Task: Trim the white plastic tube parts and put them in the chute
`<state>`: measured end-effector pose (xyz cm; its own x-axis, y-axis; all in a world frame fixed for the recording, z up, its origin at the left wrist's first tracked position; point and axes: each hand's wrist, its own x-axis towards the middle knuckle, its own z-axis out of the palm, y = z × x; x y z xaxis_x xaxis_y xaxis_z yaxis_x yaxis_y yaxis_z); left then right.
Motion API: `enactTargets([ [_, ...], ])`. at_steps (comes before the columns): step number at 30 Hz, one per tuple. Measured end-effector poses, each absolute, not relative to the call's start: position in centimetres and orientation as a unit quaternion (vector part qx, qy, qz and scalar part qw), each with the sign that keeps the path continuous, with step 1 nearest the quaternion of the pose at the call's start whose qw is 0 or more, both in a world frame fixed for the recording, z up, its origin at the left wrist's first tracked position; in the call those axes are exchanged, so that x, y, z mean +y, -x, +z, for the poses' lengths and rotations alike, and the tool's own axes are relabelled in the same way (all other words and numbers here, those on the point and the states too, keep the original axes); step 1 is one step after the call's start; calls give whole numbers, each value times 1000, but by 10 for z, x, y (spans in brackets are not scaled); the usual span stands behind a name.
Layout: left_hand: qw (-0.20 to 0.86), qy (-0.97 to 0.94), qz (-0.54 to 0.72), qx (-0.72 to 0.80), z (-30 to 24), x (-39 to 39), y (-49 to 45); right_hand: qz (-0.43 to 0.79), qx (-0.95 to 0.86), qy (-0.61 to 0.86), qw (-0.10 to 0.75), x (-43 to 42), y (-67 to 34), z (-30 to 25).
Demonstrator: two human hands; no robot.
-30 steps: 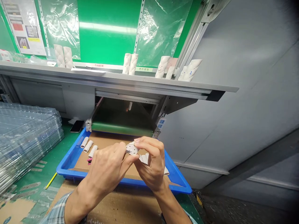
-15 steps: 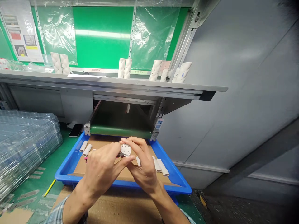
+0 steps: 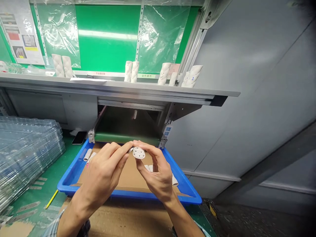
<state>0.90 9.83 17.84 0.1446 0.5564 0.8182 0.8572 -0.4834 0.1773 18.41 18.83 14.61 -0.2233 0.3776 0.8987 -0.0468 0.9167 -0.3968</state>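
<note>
Between the thumb and fingers of my right hand point(image 3: 158, 171) is a white cylindrical piece point(image 3: 139, 152), its round end face with several small holes turned toward me. My left hand point(image 3: 105, 168) is closed around a slim tool, mostly hidden by the fingers. The tool's metal tip point(image 3: 131, 150) touches or nearly touches the left rim of the white piece; I cannot tell which. A bit of pink shows behind the left hand, perhaps the tool's other end. Both hands are above a blue tray point(image 3: 66, 177) lined with cardboard. White tubes point(image 3: 88, 154) lie at the tray's left; others point(image 3: 174, 180) are partly behind my right hand.
Behind the tray a green conveyor belt point(image 3: 128, 136) carries one small white tube point(image 3: 135, 114). Overhead runs a metal shelf point(image 3: 118, 88) with several white patterned tubes point(image 3: 164, 74). Clear plastic trays point(image 3: 29, 154) are stacked left, near a phone point(image 3: 79, 138) and a yellow stick point(image 3: 51, 199).
The white piece has moved slightly right and up, its end face tilted differently. The tool tip has shifted from its lower left to its upper left side. My left fingers are raised and straighter.
</note>
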Motion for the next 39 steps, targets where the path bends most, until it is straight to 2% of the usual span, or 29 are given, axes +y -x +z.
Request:
enactTargets([
  [17,118,743,-471,-462,176,97,-7,82,-791,104,597,187,-185,153],
  [29,111,741,-477,-460,176,98,-2,109,-790,106,594,186,-184,153],
  [32,57,722,-513,-461,178,99,-3,145,-793,95,584,186,-184,151],
  [37,-147,723,-515,-437,181,99,-4,236,-803,48,545,184,-186,147],
  [39,-186,728,-523,-403,181,100,-5,253,-809,39,529,184,-189,148],
])
